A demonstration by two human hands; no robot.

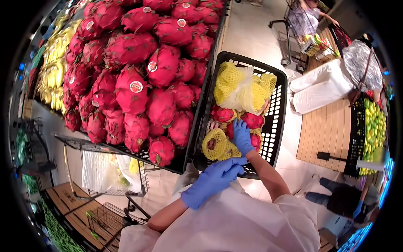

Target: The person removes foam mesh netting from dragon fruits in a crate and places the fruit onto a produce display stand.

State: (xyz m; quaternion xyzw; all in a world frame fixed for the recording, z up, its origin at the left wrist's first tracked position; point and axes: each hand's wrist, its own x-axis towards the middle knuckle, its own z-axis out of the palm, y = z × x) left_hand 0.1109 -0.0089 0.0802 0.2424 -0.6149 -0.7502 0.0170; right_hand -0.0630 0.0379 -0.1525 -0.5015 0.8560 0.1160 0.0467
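Left hand (215,179), dragon fruit (254,121) beside right hand (243,138)

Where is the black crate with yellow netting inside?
In the head view, the black crate sits right of the dragon fruit pile, the right hand inside it.

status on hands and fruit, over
Right hand inside black crate, among dragon fruit. Left hand by crate's near edge. Yellow mesh sleeves crowding far end.

A grocery shop: piled dragon fruit (131,90) (some stickered), bananas (53,75), a shopping cart (145,180), perhaps distant citrus (374,130).
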